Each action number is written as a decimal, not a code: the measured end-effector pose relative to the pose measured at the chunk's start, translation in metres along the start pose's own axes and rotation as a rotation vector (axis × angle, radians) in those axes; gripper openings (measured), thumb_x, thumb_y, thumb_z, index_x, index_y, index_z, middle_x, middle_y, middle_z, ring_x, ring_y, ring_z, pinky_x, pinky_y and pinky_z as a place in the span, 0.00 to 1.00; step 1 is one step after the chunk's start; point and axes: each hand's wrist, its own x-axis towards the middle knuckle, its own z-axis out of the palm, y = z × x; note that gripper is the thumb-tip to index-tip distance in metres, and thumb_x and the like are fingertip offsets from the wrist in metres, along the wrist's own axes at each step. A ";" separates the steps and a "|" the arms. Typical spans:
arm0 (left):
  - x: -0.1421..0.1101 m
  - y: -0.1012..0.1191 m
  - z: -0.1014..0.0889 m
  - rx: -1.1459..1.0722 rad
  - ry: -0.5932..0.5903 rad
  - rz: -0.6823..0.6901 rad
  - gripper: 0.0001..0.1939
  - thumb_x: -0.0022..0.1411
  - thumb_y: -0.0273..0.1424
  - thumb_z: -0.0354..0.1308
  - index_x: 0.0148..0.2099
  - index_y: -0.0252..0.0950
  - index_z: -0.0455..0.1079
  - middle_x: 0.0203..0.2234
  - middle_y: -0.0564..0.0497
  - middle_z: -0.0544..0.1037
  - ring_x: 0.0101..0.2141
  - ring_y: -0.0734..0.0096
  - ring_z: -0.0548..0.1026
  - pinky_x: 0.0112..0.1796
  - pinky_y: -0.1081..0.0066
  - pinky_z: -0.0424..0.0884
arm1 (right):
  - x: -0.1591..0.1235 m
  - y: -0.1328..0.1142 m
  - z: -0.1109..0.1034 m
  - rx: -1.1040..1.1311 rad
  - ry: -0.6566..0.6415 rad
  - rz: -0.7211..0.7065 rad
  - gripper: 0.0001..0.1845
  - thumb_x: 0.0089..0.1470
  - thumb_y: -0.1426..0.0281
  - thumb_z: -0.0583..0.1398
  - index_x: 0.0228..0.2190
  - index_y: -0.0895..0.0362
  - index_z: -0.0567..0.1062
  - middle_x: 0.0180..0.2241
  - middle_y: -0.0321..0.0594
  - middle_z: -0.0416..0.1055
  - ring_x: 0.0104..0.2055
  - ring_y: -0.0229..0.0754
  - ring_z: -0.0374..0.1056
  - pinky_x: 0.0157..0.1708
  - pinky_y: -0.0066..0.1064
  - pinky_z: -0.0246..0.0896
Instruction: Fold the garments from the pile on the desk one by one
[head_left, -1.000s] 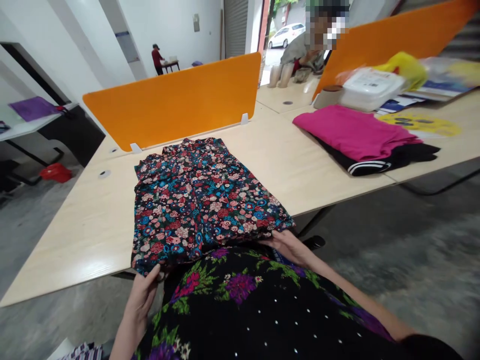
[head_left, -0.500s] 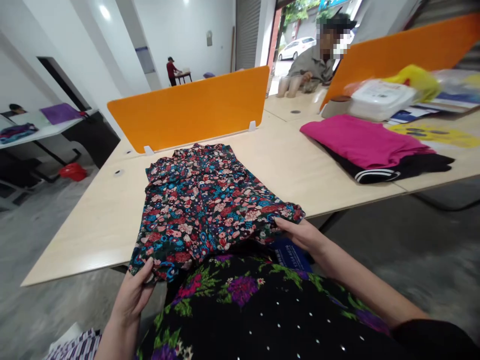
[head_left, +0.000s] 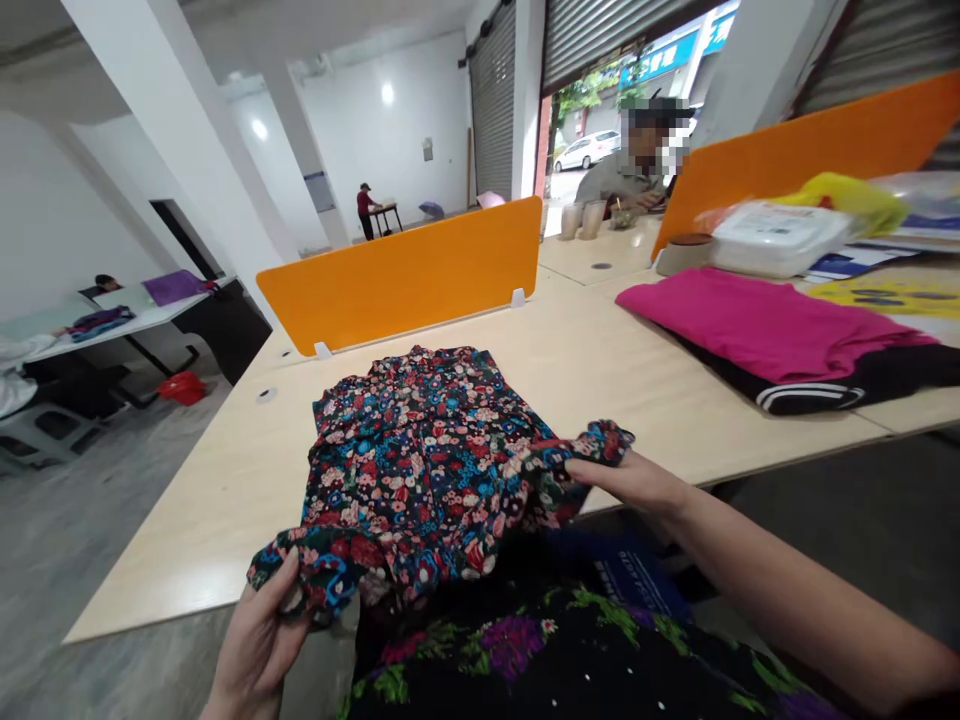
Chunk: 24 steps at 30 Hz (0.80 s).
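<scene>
A dark floral-print garment [head_left: 427,450] lies between and ahead of the two hands, most of it spread flat on the pale wooden table [head_left: 195,540], its near edge gathered into loose folds. The left hand [head_left: 262,625] pinches the near left corner, thumb on top and fingers curled beneath. The right hand [head_left: 637,480] grips the near right corner the same way, thumb along the cloth. The hands are well apart, with the bunched edge running from one to the other.

Just below the right hand is a blue item with white lettering [head_left: 637,575]. Below and between both hands is the person's black flowered clothing [head_left: 517,645]. Beyond the right hand, farther right, a folded magenta garment [head_left: 772,315] rests on a black garment with white stripes [head_left: 892,365]; behind these stands a white plastic container [head_left: 780,240]. Straight ahead of the hands, past the floral cloth, stands an orange divider [head_left: 412,280]. A co-worker [head_left: 607,185] sits farther off, ahead of the right hand.
</scene>
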 end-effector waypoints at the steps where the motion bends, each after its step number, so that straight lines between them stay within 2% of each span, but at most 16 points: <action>1: 0.015 0.008 0.009 -0.001 -0.020 0.028 0.21 0.42 0.31 0.70 0.42 0.38 0.75 0.32 0.51 0.81 0.38 0.57 0.79 0.41 0.61 0.79 | 0.020 -0.004 0.000 0.041 -0.007 -0.005 0.26 0.37 0.50 0.70 0.34 0.57 0.82 0.36 0.46 0.79 0.46 0.57 0.72 0.53 0.52 0.64; 5: 0.088 0.050 0.056 -0.049 -0.085 0.111 0.13 0.56 0.33 0.62 0.44 0.37 0.73 0.33 0.50 0.80 0.37 0.63 0.79 0.40 0.63 0.78 | 0.115 -0.019 -0.003 0.166 -0.011 -0.053 0.25 0.38 0.51 0.69 0.33 0.57 0.80 0.36 0.43 0.79 0.45 0.53 0.73 0.52 0.49 0.65; 8: 0.155 0.071 0.086 -0.091 -0.159 0.198 0.16 0.62 0.41 0.57 0.48 0.37 0.70 0.39 0.46 0.79 0.41 0.62 0.78 0.42 0.59 0.76 | 0.191 -0.021 -0.010 0.149 0.004 -0.112 0.22 0.43 0.53 0.67 0.35 0.57 0.79 0.41 0.43 0.77 0.50 0.50 0.70 0.53 0.45 0.65; 10: 0.197 0.069 0.095 -0.017 -0.203 0.184 0.21 0.63 0.46 0.53 0.49 0.35 0.68 0.42 0.42 0.77 0.43 0.61 0.77 0.44 0.57 0.75 | 0.233 -0.011 -0.016 0.058 0.019 -0.101 0.23 0.45 0.54 0.66 0.39 0.57 0.77 0.47 0.45 0.75 0.54 0.50 0.67 0.52 0.47 0.65; 13: 0.237 0.046 0.087 0.287 -0.087 0.161 0.24 0.62 0.48 0.52 0.48 0.32 0.67 0.45 0.39 0.74 0.45 0.61 0.76 0.46 0.60 0.73 | 0.265 0.019 -0.026 -0.162 0.129 -0.080 0.29 0.46 0.55 0.65 0.47 0.57 0.74 0.53 0.47 0.70 0.55 0.51 0.65 0.53 0.49 0.62; 15: 0.243 0.025 0.071 0.608 0.042 0.258 0.25 0.60 0.49 0.54 0.48 0.32 0.68 0.46 0.38 0.74 0.48 0.58 0.74 0.49 0.59 0.70 | 0.263 0.043 -0.031 -0.321 0.219 -0.139 0.30 0.47 0.54 0.64 0.47 0.59 0.74 0.53 0.49 0.70 0.53 0.51 0.66 0.54 0.48 0.60; 17: 0.233 0.006 0.049 0.938 0.069 0.449 0.26 0.58 0.49 0.54 0.49 0.34 0.68 0.48 0.39 0.73 0.51 0.55 0.70 0.53 0.56 0.66 | 0.244 0.063 -0.035 -0.518 0.236 -0.254 0.28 0.49 0.53 0.62 0.46 0.59 0.76 0.51 0.49 0.71 0.53 0.51 0.66 0.57 0.47 0.58; 19: 0.213 -0.009 0.027 1.209 -0.065 0.644 0.26 0.57 0.49 0.54 0.51 0.35 0.68 0.53 0.39 0.71 0.55 0.53 0.67 0.56 0.55 0.61 | 0.215 0.077 -0.039 -0.745 0.135 -0.368 0.28 0.50 0.53 0.62 0.47 0.58 0.76 0.52 0.49 0.70 0.57 0.52 0.64 0.59 0.46 0.54; 21: 0.191 -0.019 0.009 1.418 -0.260 0.776 0.26 0.58 0.46 0.55 0.54 0.38 0.68 0.57 0.41 0.68 0.59 0.53 0.63 0.59 0.55 0.57 | 0.186 0.086 -0.041 -0.951 -0.046 -0.438 0.29 0.49 0.54 0.63 0.50 0.56 0.75 0.56 0.49 0.66 0.60 0.54 0.59 0.61 0.49 0.50; 22: 0.182 -0.022 0.003 1.522 -0.321 0.801 0.25 0.58 0.43 0.55 0.55 0.39 0.67 0.58 0.43 0.68 0.60 0.53 0.61 0.60 0.53 0.55 | 0.174 0.089 -0.042 -1.036 -0.117 -0.451 0.28 0.50 0.56 0.63 0.51 0.55 0.74 0.58 0.49 0.64 0.61 0.54 0.57 0.61 0.51 0.49; 24: 0.172 -0.025 -0.002 1.706 -0.356 0.813 0.22 0.61 0.35 0.51 0.57 0.39 0.66 0.59 0.44 0.68 0.60 0.51 0.60 0.60 0.50 0.54 | 0.162 0.091 -0.042 -1.170 -0.175 -0.453 0.25 0.53 0.63 0.60 0.53 0.55 0.72 0.59 0.49 0.63 0.62 0.54 0.56 0.62 0.52 0.48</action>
